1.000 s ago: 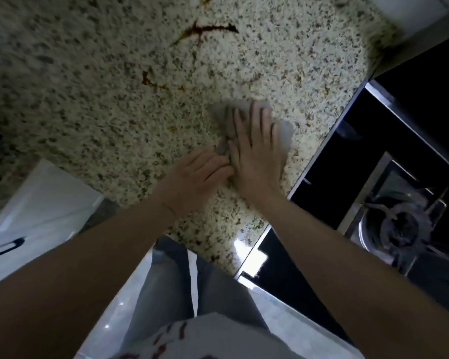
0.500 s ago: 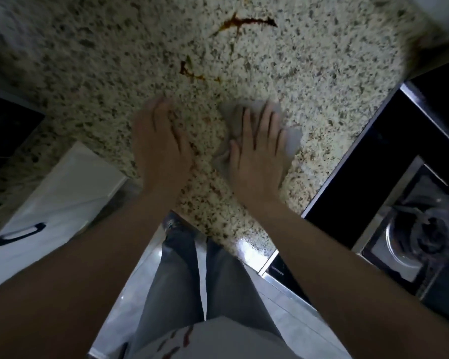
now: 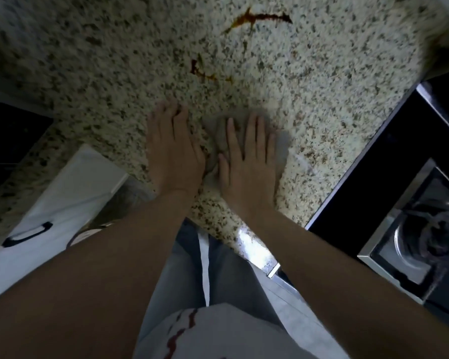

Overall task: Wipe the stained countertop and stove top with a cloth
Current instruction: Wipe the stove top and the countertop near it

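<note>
1. The right hand [image 3: 246, 161] lies flat with its fingers straight, pressing down on a crumpled grey cloth [image 3: 219, 137].
2. The cloth sits on the speckled cream stone countertop [image 3: 335, 81], near its front edge.
3. The left hand [image 3: 173, 149] rests flat on the countertop just beside the cloth, with its fingers loose and holding nothing.
4. A long dark brown stain [image 3: 259, 18] and a smaller reddish-brown stain [image 3: 202, 71] lie on the countertop beyond the hands.
5. The black glass stove top [image 3: 373, 182] with a round metal burner [image 3: 430, 239] is on the right.
6. A white drawer front with a black handle [image 3: 29, 233] is at the lower left.
</note>
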`<action>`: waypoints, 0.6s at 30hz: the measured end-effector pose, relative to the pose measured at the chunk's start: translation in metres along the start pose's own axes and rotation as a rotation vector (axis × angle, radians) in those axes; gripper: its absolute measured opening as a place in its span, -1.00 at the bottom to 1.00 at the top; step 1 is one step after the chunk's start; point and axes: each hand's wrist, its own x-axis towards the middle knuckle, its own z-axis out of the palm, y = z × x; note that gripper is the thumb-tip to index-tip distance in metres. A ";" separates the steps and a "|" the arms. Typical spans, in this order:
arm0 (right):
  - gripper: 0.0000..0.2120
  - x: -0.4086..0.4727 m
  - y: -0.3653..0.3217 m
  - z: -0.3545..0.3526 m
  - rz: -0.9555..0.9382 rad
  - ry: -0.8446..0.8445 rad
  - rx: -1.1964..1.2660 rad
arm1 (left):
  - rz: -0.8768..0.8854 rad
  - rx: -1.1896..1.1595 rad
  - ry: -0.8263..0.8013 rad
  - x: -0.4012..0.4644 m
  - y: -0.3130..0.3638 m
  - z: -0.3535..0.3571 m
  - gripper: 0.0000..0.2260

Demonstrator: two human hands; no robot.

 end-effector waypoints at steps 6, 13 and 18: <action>-0.48 0.120 0.021 0.004 0.049 0.132 -0.072 | 0.035 -0.024 0.011 0.001 -0.001 0.004 -0.65; -0.50 -0.017 -0.007 0.006 -0.036 0.032 0.061 | -0.008 -0.045 -0.024 0.002 0.000 0.000 -0.63; -0.51 0.029 0.016 0.005 -0.116 0.087 0.071 | 0.015 -0.036 -0.052 0.001 0.002 0.000 -0.60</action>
